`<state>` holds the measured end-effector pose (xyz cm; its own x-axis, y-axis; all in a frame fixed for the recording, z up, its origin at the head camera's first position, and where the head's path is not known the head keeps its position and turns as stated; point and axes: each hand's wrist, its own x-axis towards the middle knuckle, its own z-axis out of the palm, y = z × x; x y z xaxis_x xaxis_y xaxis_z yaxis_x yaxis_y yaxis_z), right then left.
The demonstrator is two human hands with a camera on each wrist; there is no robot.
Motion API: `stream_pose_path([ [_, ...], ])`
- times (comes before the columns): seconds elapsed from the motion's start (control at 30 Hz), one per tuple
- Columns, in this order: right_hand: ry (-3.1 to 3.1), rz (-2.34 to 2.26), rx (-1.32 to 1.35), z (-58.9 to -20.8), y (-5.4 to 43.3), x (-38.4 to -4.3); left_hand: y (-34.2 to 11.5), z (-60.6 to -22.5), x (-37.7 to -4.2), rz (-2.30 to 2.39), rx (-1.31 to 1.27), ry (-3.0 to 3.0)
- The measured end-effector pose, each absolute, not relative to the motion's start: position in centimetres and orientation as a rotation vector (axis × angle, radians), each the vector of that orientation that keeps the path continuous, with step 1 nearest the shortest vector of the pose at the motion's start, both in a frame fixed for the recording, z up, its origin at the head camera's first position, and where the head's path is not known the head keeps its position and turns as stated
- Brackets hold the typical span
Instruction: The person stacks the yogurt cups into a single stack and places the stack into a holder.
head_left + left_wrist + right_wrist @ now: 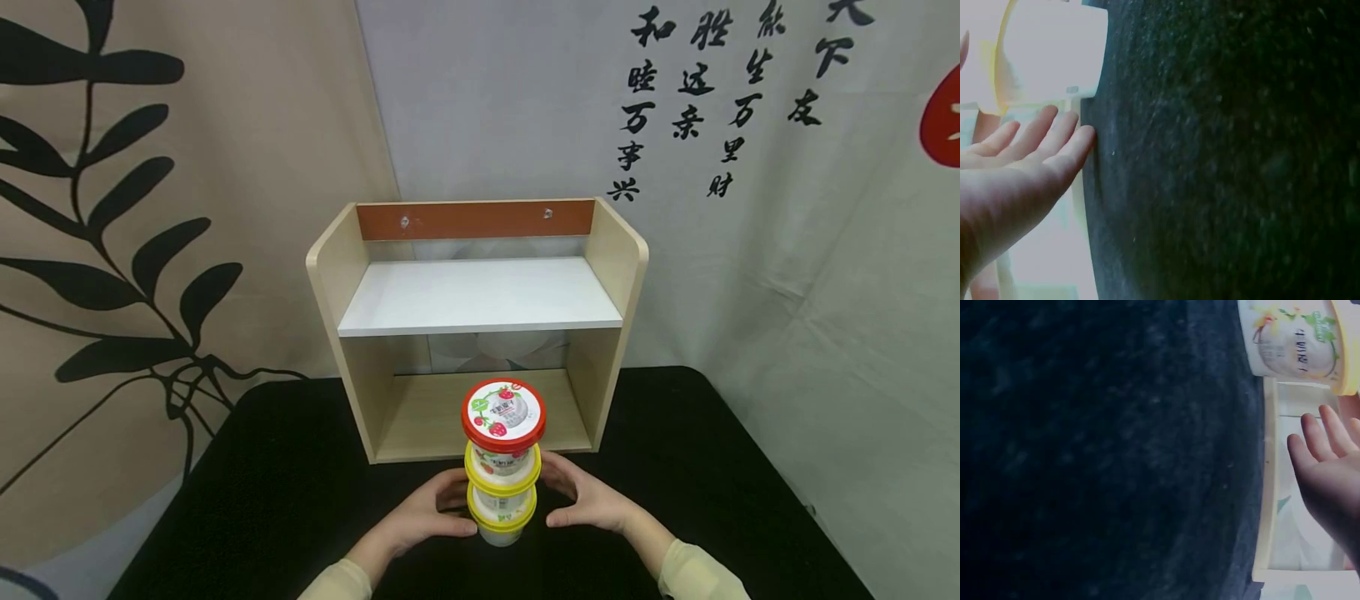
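Note:
Three small white tubs stand stacked upright at the front middle of the black table. The top tub (504, 412) has a red-rimmed lid with strawberries printed on it. Below it, the middle tub (503, 477) and the bottom tub (501, 518) have yellow lids. My left hand (429, 514) is beside the stack on the left, its thumb tip close to the bottom tub. On the right, my right hand (592, 500) curves loosely around the other side, its thumb apart from the tubs. Both wrist views show relaxed, spread fingers near a tub; whether any fingertip touches is hidden.
A two-level wooden shelf (480, 293) with a white middle board stands right behind the tubs. Black cloth covers the table (262, 500). Behind it hang a curtain with a dark leaf pattern (112, 292) and a pale curtain with black writing (697, 79).

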<state>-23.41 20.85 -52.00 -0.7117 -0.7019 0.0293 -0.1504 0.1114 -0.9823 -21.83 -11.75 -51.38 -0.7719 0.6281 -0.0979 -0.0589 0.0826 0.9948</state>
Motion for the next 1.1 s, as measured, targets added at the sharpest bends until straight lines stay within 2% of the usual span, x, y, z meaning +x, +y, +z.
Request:
stream_pose_path([
  [0.47, 1.898, -1.562, -0.740, -53.0, 20.4, -23.8, -15.6, -49.9, -21.8, 1.697, 0.551, 1.903],
  [1.1, 1.823, -1.519, -0.876, -54.7, 19.6, -25.0, -20.8, -48.6, -21.6, 1.747, 0.554, 2.123],
])
